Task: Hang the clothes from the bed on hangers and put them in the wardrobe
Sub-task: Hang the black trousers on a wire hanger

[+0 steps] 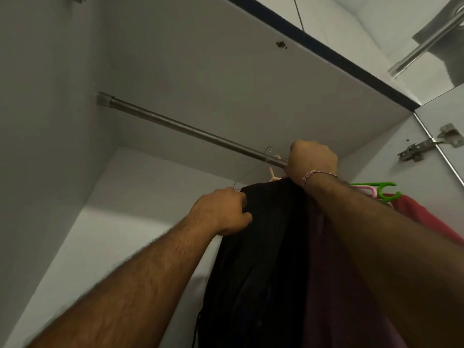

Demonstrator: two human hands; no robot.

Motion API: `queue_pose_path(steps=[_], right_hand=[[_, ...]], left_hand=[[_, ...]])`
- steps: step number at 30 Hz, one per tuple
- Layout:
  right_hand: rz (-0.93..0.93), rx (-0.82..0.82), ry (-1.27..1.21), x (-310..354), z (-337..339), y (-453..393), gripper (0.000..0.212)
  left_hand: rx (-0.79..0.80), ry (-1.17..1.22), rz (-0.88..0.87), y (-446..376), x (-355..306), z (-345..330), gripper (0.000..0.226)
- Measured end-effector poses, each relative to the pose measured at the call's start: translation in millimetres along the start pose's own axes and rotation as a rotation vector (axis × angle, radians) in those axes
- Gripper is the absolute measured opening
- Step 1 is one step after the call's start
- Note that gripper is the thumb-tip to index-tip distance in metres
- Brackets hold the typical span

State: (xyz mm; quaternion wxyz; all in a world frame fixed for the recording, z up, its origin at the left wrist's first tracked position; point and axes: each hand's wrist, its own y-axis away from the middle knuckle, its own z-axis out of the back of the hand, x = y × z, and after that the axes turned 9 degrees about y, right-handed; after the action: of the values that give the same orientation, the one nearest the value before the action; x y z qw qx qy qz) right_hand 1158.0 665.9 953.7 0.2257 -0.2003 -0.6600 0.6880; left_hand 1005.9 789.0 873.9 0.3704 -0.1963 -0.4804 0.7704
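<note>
While both hands [222,212] grip it, black garment [261,259] hangs inside wardrobe [62,121].

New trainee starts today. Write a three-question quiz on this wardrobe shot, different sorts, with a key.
1. True or false: the left hand grips the black garment.
2. Where is the right hand? A) at the rail B) on the door hinge C) hanging idle
3. Fill in: the hanger at the far right is ____.

Key: 1 true; 2 A; 3 green.

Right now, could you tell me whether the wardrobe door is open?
Open: the door swings out, baring its hinge and the rail.
</note>
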Motion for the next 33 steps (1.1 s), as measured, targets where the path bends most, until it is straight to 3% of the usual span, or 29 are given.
queue_pose_path(steps=[10,15,18,22,25,33], right_hand=[[0.101,0.035,0.192,0,-3,-8,0.013],[0.290,-0.151,0.243,2,-18,15,0.033],[0.421,-0.097,0.034,17,-29,48,0.044],[0.370,0.010,-0.429,41,-40,113,0.048],[0.436,0.052,-0.598,58,-47,175,0.052],[0.622,0.261,-1.071,90,3,386,0.062]], left_hand=[[0.023,-0.032,-0.058,16,8,-17,0.043],[0.009,-0.103,-0.048,37,10,-24,0.056],[-0.036,-0.212,0.005,59,14,-15,0.065],[-0.045,-0.410,0.168,112,23,2,0.075],[-0.047,-0.535,0.254,174,19,16,0.077],[0.128,-0.713,0.557,392,-66,49,0.081]])
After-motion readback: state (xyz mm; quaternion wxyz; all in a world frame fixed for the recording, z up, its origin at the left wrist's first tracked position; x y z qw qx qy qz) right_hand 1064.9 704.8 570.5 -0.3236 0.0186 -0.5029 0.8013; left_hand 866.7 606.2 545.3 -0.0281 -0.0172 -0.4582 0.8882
